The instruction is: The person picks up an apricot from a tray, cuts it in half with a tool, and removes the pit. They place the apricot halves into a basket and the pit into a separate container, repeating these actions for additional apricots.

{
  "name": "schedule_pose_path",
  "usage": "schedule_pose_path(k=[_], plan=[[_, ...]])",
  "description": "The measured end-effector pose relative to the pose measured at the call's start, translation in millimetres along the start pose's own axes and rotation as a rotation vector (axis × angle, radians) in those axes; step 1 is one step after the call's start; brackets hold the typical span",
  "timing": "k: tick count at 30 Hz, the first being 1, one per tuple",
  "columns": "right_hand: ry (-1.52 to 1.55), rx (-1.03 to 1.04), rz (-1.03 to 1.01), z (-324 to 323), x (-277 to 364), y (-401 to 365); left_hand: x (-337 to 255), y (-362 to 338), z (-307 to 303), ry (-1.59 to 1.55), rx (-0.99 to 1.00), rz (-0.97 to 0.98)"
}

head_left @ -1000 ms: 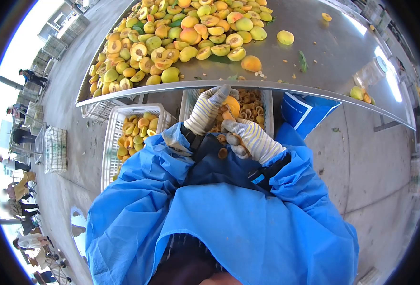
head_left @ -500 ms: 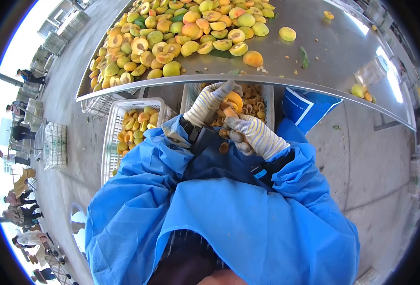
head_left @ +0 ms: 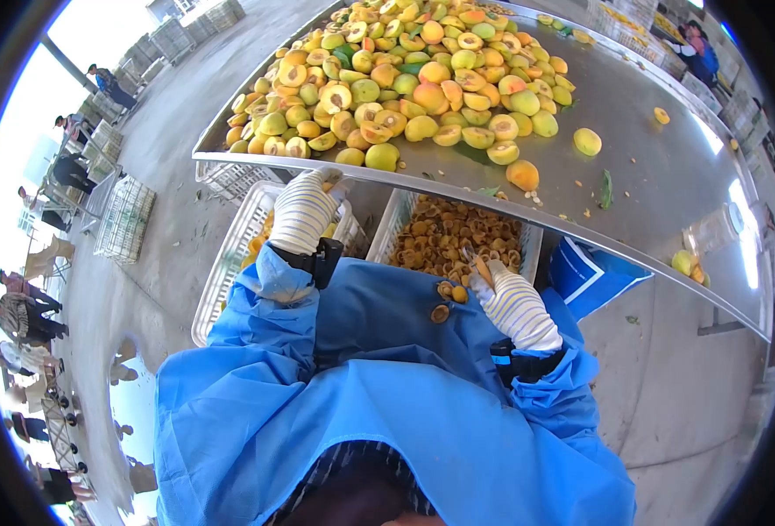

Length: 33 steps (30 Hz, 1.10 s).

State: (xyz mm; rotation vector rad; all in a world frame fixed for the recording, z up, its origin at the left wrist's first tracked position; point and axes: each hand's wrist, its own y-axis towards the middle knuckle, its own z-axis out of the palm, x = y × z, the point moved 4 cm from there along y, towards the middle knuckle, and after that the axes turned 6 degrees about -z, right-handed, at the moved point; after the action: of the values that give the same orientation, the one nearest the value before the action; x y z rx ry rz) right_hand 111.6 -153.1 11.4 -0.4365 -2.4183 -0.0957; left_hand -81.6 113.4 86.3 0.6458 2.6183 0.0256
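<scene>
My left hand (head_left: 304,213), in a striped knit glove, is above the left white crate (head_left: 205,302), close under the table edge. Its fingers look stretched out, partly blurred, with no fruit visible in them. Yellow apricot halves (head_left: 254,247) show in that crate beside the hand. Over my lap, my right hand (head_left: 517,309) is closed on a small tool (head_left: 482,268) with a tan handle and a metal tip. Brown apricot stones (head_left: 453,232) fill the middle crate (head_left: 391,226) just beyond it. A few brown pieces (head_left: 440,313) lie on my blue apron near the right fingers.
A metal table (head_left: 571,188) crosses ahead, bearing a large heap of apricots (head_left: 387,96), many halved. A blue bag (head_left: 580,279) stands under it at the right. Several people and stacked crates (head_left: 126,219) are at the far left.
My left hand has moved left, away from the right hand to the left crate; the apricot it held no longer shows in it. My right hand has moved right and down. The view has shifted.
</scene>
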Motion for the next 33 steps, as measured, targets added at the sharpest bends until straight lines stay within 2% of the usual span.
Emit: schedule_pose_path(k=[1,3,5,6,8,9,14,17,18,21,23,25,27,28,31,33], plan=[[-0.014,0.01,0.007,1,1,2,11,4,-7,0.192,-0.037,0.048],[-0.048,0.029,0.029,0,5,5,15,17,-10,0.236,-0.201,0.096],[-0.05,0.013,0.01,2,8,8,-8,36,-5,0.146,-0.092,0.03],[-0.048,0.008,-0.003,2,10,9,-9,55,16,0.155,-0.134,0.123],[-0.055,0.022,-0.007,3,12,10,-40,66,35,0.253,0.088,0.053],[-0.05,0.01,-0.019,4,11,10,-46,74,50,0.338,0.129,0.04],[-0.042,-0.012,-0.039,6,8,5,-60,97,73,0.376,0.187,-0.123],[-0.004,0.043,-0.01,5,9,5,-58,96,76,0.354,0.113,-0.076],[0.014,0.07,0.01,5,10,5,-53,98,78,0.284,0.145,-0.048],[0.025,-0.061,-0.074,2,13,2,-32,97,84,-0.151,0.106,-0.036],[0.116,-0.119,-0.109,1,10,1,-39,76,82,-0.884,0.173,-0.042],[0.226,-0.183,-0.139,0,11,-1,-55,50,81,-1.6,0.442,-0.041],[0.349,-0.27,-0.156,-4,16,-1,-75,15,77,-1.973,0.882,0.024],[0.371,-0.329,-0.185,-5,18,-1,-78,2,87,-2.029,0.954,-0.035],[0.503,-0.363,-0.102,-10,23,-1,-91,-31,103,-2.08,1.209,-0.103],[0.394,-0.413,-0.146,-11,22,0,-100,-44,114,-1.986,1.143,-0.186]])
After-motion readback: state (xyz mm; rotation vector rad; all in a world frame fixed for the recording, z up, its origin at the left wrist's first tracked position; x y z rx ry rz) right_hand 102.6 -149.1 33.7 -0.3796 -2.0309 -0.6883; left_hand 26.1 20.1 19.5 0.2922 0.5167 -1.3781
